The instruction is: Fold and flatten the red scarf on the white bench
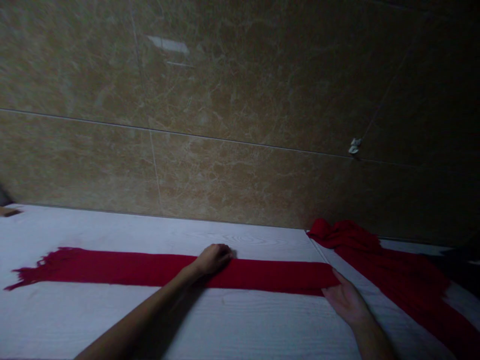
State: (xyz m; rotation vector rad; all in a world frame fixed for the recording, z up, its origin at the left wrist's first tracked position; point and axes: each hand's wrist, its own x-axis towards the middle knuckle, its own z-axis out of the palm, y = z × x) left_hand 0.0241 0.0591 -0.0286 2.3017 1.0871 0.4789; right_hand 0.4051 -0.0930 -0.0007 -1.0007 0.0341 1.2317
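Nearest me, my left forearm ran up across the white desk (93, 315) to my left hand (213, 259), which lay curled, knuckles up, on the middle of a red fringed scarf (150, 268) stretched flat along the desk. My right hand (347, 299) rested open, fingers spread, touching the scarf's folded right end. A second red scarf (393, 280) lay bunched and trailing toward the right, below the marble-tiled wall (240, 100).

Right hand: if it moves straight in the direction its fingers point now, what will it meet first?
The right hand lies flat on the white table, fingers pointing up-left, already touching the folded end of the red scarf. Going on, it would probably slide onto that scarf, then reach the tiled wall behind.
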